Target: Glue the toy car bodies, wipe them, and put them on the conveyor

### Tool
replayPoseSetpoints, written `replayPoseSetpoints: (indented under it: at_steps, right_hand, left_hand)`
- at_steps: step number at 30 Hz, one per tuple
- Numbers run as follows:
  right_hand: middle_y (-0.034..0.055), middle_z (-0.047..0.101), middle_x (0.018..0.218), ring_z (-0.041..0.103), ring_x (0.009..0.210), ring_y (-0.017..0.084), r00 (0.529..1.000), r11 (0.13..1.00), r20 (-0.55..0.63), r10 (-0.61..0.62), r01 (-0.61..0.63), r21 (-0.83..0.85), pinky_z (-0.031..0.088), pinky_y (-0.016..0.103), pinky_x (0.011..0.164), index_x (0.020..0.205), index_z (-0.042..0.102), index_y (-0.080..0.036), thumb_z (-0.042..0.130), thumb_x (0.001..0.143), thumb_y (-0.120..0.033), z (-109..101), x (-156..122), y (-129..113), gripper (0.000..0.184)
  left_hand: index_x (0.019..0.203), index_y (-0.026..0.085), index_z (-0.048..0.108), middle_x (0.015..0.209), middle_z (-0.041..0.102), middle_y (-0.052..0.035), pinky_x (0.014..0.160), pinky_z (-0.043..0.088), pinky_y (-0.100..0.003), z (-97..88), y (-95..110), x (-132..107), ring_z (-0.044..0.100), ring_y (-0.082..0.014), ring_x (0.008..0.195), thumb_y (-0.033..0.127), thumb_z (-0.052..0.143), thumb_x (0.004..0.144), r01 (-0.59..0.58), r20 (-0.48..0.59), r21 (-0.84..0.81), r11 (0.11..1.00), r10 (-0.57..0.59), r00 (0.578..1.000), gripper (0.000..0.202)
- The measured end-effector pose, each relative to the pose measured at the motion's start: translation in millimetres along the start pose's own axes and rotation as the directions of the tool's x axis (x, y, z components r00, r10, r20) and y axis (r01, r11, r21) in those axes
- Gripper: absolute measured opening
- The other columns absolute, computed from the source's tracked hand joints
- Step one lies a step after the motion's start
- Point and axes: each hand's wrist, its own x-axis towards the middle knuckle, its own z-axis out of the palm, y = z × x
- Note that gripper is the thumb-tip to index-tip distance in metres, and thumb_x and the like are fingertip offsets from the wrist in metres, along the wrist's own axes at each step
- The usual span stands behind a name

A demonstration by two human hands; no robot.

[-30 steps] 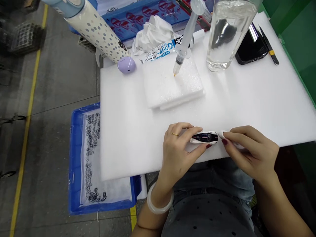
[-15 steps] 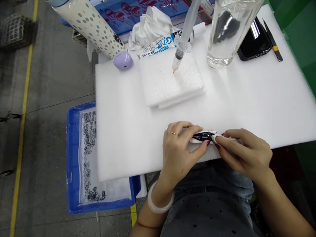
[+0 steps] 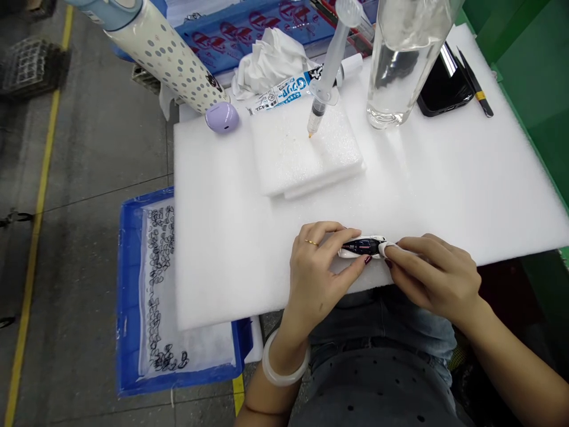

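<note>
My left hand (image 3: 317, 270) holds a small glossy black-and-white piece (image 3: 361, 246), shaped like a model car body, near the foam sheet's front edge. Its thumb and fingers pinch the left end from both sides. My right hand (image 3: 438, 273) is closed on a white cloth (image 3: 387, 248), part of it wrapped over the index fingertip. That covered fingertip presses on the right end of the piece; the rest of the cloth is mostly hidden in the hand. Beyond both hands, a syringe (image 3: 323, 89) stands tip down on a white foam block (image 3: 306, 160).
A white foam sheet (image 3: 217, 237) covers the work surface. Along its back are a spotted bottle (image 3: 173, 65), purple earbud case (image 3: 222, 117), glue tube (image 3: 284, 92), crumpled cloth (image 3: 273, 59), glass of water (image 3: 395, 77), phone (image 3: 444, 83) and tweezers (image 3: 478, 89). A blue tray (image 3: 128, 296) holds several small black parts.
The camera view has shifted slightly. Both hands keep their hold, and the cloth-covered right fingertip stays against the right end of the piece.
</note>
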Motion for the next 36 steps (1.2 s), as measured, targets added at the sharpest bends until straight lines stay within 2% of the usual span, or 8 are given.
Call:
replayPoseSetpoints:
  at_steps: [4, 10, 13, 16, 25, 28, 33, 36]
  right_hand:
    - [0.0065, 0.067, 0.093, 0.057, 0.068, 0.014, 0.999, 1.0, -0.042, 0.008, -0.009, -0.028, 0.047, 0.026, 0.058, 0.108, 0.066, -0.017, 0.072, 0.081, -0.011, 3, 3, -6, 0.029]
    - [0.0065, 0.068, 0.098, 0.061, 0.071, 0.014, 0.975, 0.969, 0.015, 0.221, -0.218, -0.116, 0.047, 0.025, 0.056, 0.101, 0.069, -0.019, 0.064, 0.089, -0.017, 7, 23, -12, 0.013]
    - [0.0038, 0.067, 0.093, 0.057, 0.062, 0.009, 0.966, 0.964, -0.07, 0.248, -0.254, -0.083, 0.046, 0.023, 0.053, 0.102, 0.068, -0.02, 0.065, 0.089, -0.015, 3, 25, -8, 0.014]
    - [0.0025, 0.066, 0.088, 0.056, 0.06, 0.007, 0.975, 0.98, -0.125, 0.183, -0.192, -0.061, 0.046, 0.021, 0.053, 0.103, 0.066, -0.02, 0.067, 0.085, -0.011, 0, 17, -7, 0.019]
    - [0.0036, 0.067, 0.086, 0.058, 0.065, 0.012, 0.999, 0.999, 0.033, -0.034, 0.034, -0.004, 0.046, 0.026, 0.052, 0.101, 0.066, -0.018, 0.068, 0.083, -0.015, -1, 2, -13, 0.018]
    - [0.0038, 0.068, 0.088, 0.063, 0.071, 0.014, 0.998, 0.998, 0.038, 0.056, -0.057, 0.032, 0.05, 0.028, 0.06, 0.106, 0.067, -0.021, 0.067, 0.084, -0.011, -25, 9, 1, 0.024]
    - [0.0169, 0.064, 0.126, 0.059, 0.113, 0.039, 0.985, 0.94, -0.063, 0.162, -0.173, -0.295, 0.042, 0.058, 0.092, 0.116, 0.065, -0.02, 0.074, 0.082, -0.022, -41, 17, 17, 0.035]
    - [0.0075, 0.073, 0.103, 0.067, 0.092, 0.027, 0.997, 0.983, -0.005, 0.08, -0.08, -0.167, 0.042, 0.05, 0.089, 0.109, 0.065, -0.022, 0.075, 0.083, -0.026, -25, 15, 7, 0.028]
  left_hand:
    - [0.108, 0.019, 0.07, 0.103, 0.065, -0.0046, 0.089, 0.047, -0.041, -1.4, -2, -1, 0.056, -0.0236, 0.103, 0.018, 0.075, 0.082, -0.012, 0.016, -0.003, 1.0, 0.012, 1.0, 0.027]
    - [0.11, 0.019, 0.068, 0.104, 0.064, -0.0046, 0.09, 0.047, -0.042, -1.8, -3, -1, 0.055, -0.0237, 0.103, 0.017, 0.076, 0.081, -0.016, 0.027, 0.011, 1.0, 0.015, 1.0, 0.03]
    - [0.111, 0.02, 0.068, 0.105, 0.064, -0.0047, 0.091, 0.047, -0.042, -1.6, -3, -1, 0.055, -0.0242, 0.104, 0.016, 0.078, 0.08, -0.016, 0.042, 0.023, 1.0, 0.015, 0.999, 0.033]
    - [0.109, 0.02, 0.068, 0.104, 0.065, -0.0045, 0.09, 0.047, -0.042, -1.3, -3, 0, 0.055, -0.0244, 0.103, 0.016, 0.078, 0.079, -0.018, 0.038, 0.022, 1.0, 0.017, 0.999, 0.032]
    - [0.109, 0.022, 0.068, 0.104, 0.065, -0.0045, 0.091, 0.047, -0.043, -2.0, -2, 0, 0.056, -0.0245, 0.104, 0.015, 0.076, 0.08, 0.0, 0.046, 0.024, 1.0, -0.001, 0.999, 0.03]
    - [0.108, 0.023, 0.067, 0.104, 0.065, -0.0039, 0.09, 0.047, -0.042, -1.4, -3, -1, 0.056, -0.024, 0.102, 0.018, 0.077, 0.08, -0.013, 0.034, 0.026, 1.0, 0.012, 0.999, 0.03]
    - [0.109, 0.023, 0.067, 0.103, 0.065, -0.0039, 0.089, 0.047, -0.042, -0.7, -4, -1, 0.055, -0.0238, 0.101, 0.021, 0.077, 0.082, -0.019, 0.032, 0.013, 1.0, 0.018, 0.999, 0.029]
    - [0.111, 0.022, 0.068, 0.102, 0.065, -0.0044, 0.087, 0.047, -0.042, -0.6, -4, -1, 0.055, -0.0238, 0.1, 0.025, 0.073, 0.087, -0.023, 0.025, 0.015, 1.0, 0.023, 0.999, 0.025]
